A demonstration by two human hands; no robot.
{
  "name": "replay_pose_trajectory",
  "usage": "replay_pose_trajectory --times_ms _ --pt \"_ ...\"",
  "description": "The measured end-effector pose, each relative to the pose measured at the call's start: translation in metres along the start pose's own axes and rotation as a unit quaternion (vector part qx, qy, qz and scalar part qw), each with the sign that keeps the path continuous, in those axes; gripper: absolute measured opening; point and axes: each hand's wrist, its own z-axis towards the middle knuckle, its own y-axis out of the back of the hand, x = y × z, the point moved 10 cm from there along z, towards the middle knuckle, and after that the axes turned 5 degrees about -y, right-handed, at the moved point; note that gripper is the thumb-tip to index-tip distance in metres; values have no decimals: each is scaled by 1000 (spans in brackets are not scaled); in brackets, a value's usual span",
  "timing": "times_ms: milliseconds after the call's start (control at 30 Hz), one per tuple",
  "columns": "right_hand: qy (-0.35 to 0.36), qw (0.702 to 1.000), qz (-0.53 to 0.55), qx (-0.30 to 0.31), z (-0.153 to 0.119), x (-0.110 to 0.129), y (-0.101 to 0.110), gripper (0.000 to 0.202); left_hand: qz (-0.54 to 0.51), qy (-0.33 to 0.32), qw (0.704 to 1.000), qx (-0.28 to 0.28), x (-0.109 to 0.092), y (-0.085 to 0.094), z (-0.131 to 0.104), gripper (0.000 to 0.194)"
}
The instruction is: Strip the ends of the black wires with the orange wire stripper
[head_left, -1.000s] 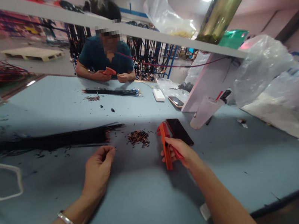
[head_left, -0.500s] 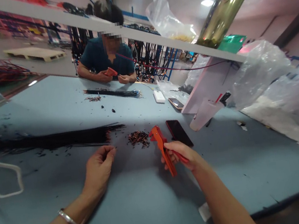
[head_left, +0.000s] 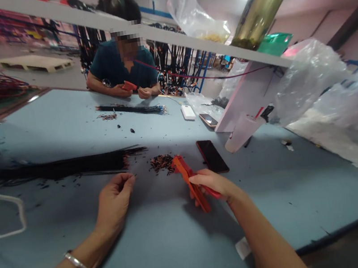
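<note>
My left hand (head_left: 116,198), thumb and forefinger pinched, holds a thin black wire (head_left: 135,175) whose short end pokes out past the fingertips. The rest of that wire is hidden by the hand. Just beyond lies a long bundle of black wires (head_left: 82,165), its coppery cut ends facing right. My right hand (head_left: 209,183) is wrapped around the handles of an orange-red wire stripper (head_left: 190,182), jaws tilted up and left. Those jaws are at the right edge of a pile of small black and copper scraps (head_left: 161,163), apart from the wire.
A dark phone (head_left: 212,156) lies right of the stripper, near a whitish cup (head_left: 243,132). Across the table a co-worker (head_left: 120,66) holds a red tool by another wire bundle (head_left: 130,109). Plastic bags (head_left: 339,113) fill the right side; a white loop (head_left: 21,213) lies left.
My right hand has brought the wire stripper a little left, closer to the scrap pile and my left hand. The left hand keeps its pinch. The view has shifted slightly.
</note>
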Motion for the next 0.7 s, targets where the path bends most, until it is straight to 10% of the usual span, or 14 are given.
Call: replay_pose_trajectory --times_ms 200,433,700 --pt "-8 997 -23 70 -8 -2 -15 27 -4 -5 1000 2 3 -1 0 26" --pt "50 998 41 -15 8 2 -10 33 -22 -9 1000 4 4 -3 0 25" --pt "144 957 182 171 -9 17 -64 49 8 -47 998 46 2 -12 -1 25"
